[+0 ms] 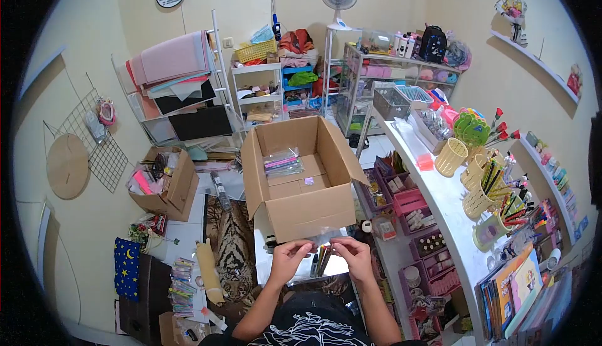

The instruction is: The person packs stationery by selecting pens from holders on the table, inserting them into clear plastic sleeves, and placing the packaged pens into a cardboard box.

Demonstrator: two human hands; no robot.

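Note:
My left hand [291, 262] and my right hand [353, 258] are close together in front of the open cardboard box [310, 215]. Fingers of both hands are pinched on a clear plastic bag [323, 234], which is hard to make out against the box. Between my hands, just below the bag, is a bunch of pens [322, 262]; whether they are inside the plastic I cannot tell. In the box lies a clear packet of pink, purple and blue pens [282, 163], with a small shiny purple piece [308, 181] beside it.
A white low table [264, 271] is under the box. On the right, a long white counter [433, 186] carries baskets and pen holders [478, 202]. Purple drawers [433, 252] stand beneath it. Another filled carton [172, 186] and several bundled packets [182, 283] are on the left.

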